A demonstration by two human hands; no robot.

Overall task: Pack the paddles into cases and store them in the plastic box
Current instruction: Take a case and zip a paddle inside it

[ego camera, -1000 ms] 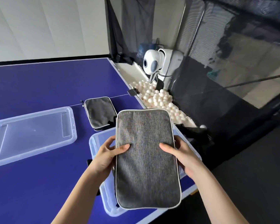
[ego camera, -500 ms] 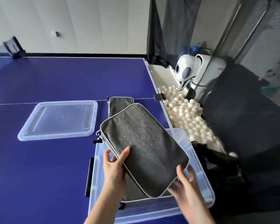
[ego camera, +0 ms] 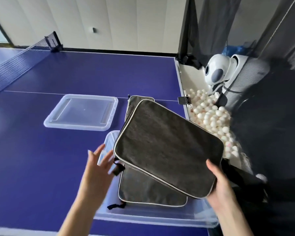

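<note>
You hold a grey case tilted above the plastic box, your right hand gripping its near right corner, fingers clamped over the top edge. Your left hand is off the case, blurred, its fingers spread apart and holding nothing, just beside the box's left rim.

By my reading you are partway through. One case already lies flat in the box, and the one you hold looks about to go on top of it. A third case lies on the surface just beyond the box, mostly hidden behind the held one, and has yet to be stored. No bare paddle shows; whether each case has a paddle inside cannot be told from here. The clear lid lies on the surface to the left of the box, so closing is likely still to come.

The count: three cases, one box, one lid. Off the right edge of the surface sits a white ball machine with a heap of white balls, too many to count, and the net crosses at far left.
</note>
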